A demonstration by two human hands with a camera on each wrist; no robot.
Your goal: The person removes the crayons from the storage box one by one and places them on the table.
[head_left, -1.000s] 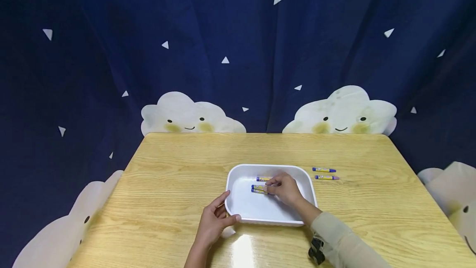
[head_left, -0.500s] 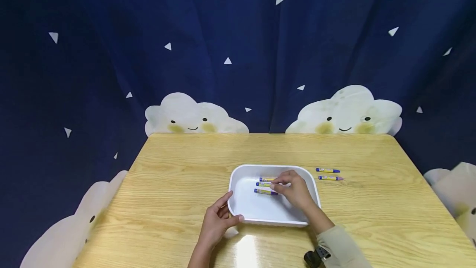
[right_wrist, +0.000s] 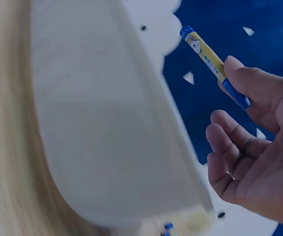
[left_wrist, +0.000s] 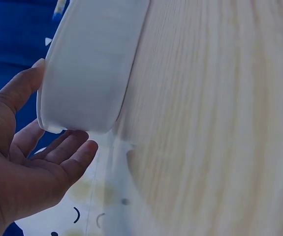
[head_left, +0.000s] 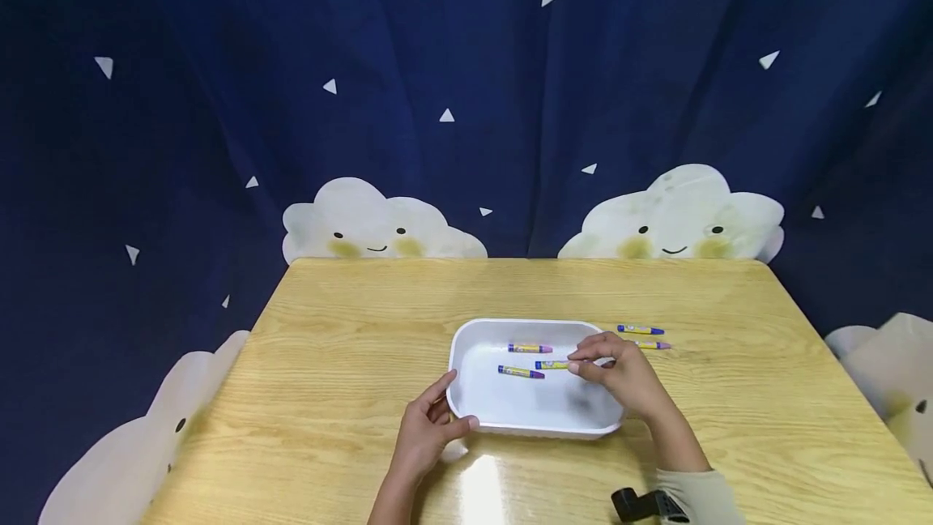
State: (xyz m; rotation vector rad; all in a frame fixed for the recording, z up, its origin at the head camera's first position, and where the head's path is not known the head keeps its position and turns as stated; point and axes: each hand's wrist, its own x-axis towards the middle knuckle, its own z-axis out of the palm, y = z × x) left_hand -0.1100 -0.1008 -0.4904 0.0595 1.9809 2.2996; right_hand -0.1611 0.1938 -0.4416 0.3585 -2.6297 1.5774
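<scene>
A white tray (head_left: 539, 421) stands on the table. My left hand (head_left: 430, 432) holds its near left corner, thumb at the front rim and a finger at the left side. In the left wrist view, the other fingers of the left hand (left_wrist: 38, 147) lie loosely below the tray corner. My right hand (head_left: 619, 371) pinches a crayon (right_wrist: 205, 55) with a yellow label and blue ends between thumb and fingers, over the right half of the tray. A pink-tipped crayon (head_left: 530, 348) and a purple-tipped crayon (head_left: 521, 372) lie apart inside the tray.
To the right of the tray, a blue crayon (head_left: 641, 330) and a pink-tipped crayon (head_left: 653, 344) lie on the wooden table (head_left: 350, 330), the latter partly hidden by the right hand. A dark blue curtain (head_left: 466, 39) with cloud figures hangs behind the table.
My right hand has moved right with the pinched crayon, away from the two crayons in the tray. The left hand keeps its place at the tray corner.
</scene>
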